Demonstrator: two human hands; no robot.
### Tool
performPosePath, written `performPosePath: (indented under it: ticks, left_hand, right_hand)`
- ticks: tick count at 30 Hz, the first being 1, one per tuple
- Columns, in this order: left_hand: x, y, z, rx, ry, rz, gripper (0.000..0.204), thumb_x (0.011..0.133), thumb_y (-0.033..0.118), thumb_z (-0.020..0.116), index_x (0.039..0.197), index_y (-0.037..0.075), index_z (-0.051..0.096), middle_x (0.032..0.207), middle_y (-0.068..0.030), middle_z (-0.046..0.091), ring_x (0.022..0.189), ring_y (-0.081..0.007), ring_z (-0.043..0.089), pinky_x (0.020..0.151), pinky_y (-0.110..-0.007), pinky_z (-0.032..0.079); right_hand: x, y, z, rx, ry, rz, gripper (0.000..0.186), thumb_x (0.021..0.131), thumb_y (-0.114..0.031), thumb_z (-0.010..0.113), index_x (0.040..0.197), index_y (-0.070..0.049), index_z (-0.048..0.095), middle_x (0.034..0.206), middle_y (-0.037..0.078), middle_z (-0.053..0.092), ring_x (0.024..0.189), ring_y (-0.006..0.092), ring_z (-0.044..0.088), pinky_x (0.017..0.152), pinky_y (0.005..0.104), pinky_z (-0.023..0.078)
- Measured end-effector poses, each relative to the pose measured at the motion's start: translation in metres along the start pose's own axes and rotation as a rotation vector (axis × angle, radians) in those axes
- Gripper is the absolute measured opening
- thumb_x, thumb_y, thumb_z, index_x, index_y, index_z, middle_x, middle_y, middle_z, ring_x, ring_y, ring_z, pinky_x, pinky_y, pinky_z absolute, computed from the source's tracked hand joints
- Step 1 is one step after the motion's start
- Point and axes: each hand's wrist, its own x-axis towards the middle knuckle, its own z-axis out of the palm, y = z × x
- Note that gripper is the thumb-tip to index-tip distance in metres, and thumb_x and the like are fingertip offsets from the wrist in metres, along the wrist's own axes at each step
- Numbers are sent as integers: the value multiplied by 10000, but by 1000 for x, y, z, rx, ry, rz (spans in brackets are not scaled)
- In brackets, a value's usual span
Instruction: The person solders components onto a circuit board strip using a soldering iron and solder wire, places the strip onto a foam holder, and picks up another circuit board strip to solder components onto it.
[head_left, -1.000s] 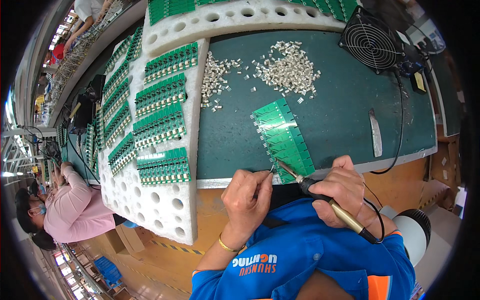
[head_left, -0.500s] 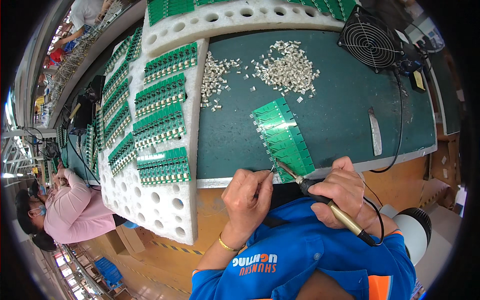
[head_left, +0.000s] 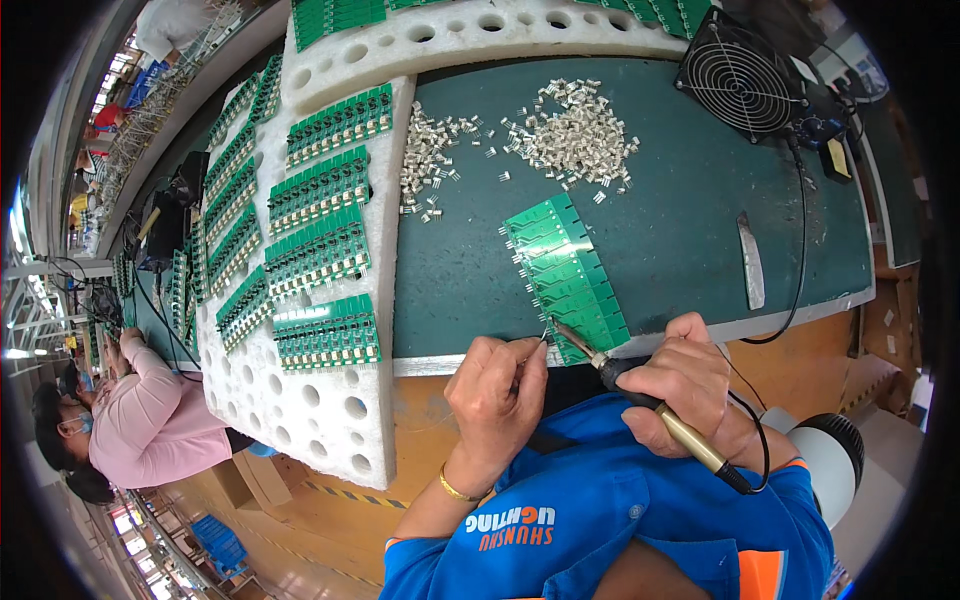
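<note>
A green circuit board panel [head_left: 565, 272] lies at the front edge of the bench, with small connector pins along its left side. My right hand [head_left: 685, 378] is wrapped round a soldering iron [head_left: 690, 436] with a dark grip and a brass-coloured handle. The iron's tip meets the panel's near left corner, by the pins. Just left of that tip, my left hand [head_left: 497, 392] is closed in a pinch on a thin wire that looks like solder [head_left: 545, 335]. Its end is close to the iron's tip; whether they touch is too small to tell.
Loose white connectors [head_left: 570, 135] are heaped beyond the panel. White foam sheets [head_left: 385, 420] at left and back carry several filled boards [head_left: 325, 330]. A fan [head_left: 738, 85] stands at back right, near a flat metal strip [head_left: 750, 262]. A co-worker [head_left: 160, 415] in pink sits at left.
My hands, the soldering iron and the panel have stayed practically in place. At far left the co-worker's arms have shifted slightly.
</note>
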Motion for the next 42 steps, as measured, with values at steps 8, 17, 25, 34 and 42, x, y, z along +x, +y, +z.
performPosePath:
  ticks: [8, 17, 25, 34, 42]
  left_hand:
    - [1, 1, 1, -10, 12, 0, 119, 753, -39, 753, 819, 27, 679, 653, -60, 537, 489, -137, 502, 445, -278, 401]
    - [-2, -1, -1, 9, -11, -2, 119, 753, -38, 754, 816, 26, 677, 661, -57, 541, 500, -139, 514, 454, -271, 410]
    - [-11, -3, -10, 0, 30, -2, 161, 808, 17, 761, 832, 24, 602, 682, -57, 556, 537, -133, 537, 477, -260, 420]
    - [-24, 5, -9, -135, -3, -213, 97, 930, 32, 624, 921, 10, 530, 748, -25, 541, 637, -70, 504, 558, -219, 407]
    - [-23, 7, -2, -88, 35, -125, 113, 852, -14, 692, 855, 0, 580, 753, -76, 556, 577, -135, 529, 510, -265, 439]
  right_hand:
    - [-1, 2, 3, 9, 27, -7, 271, 850, -281, 722, 945, -42, 636, 624, 39, 605, 510, 191, 551, 618, 356, 362]
    - [-3, 1, 0, 11, 14, -11, 262, 849, -268, 723, 953, -45, 634, 610, 24, 585, 495, 181, 523, 615, 354, 359]
    - [-6, 2, -3, 29, 55, -13, 250, 859, -260, 716, 955, -45, 633, 612, 15, 578, 501, 182, 505, 620, 358, 360]
    - [-11, 6, -4, 71, 78, -19, 239, 866, -248, 710, 948, -37, 633, 609, 23, 567, 494, 191, 496, 621, 362, 356]
    - [-13, 7, -1, 104, 92, -26, 224, 862, -233, 706, 934, -33, 635, 602, 28, 561, 487, 192, 491, 614, 360, 341]
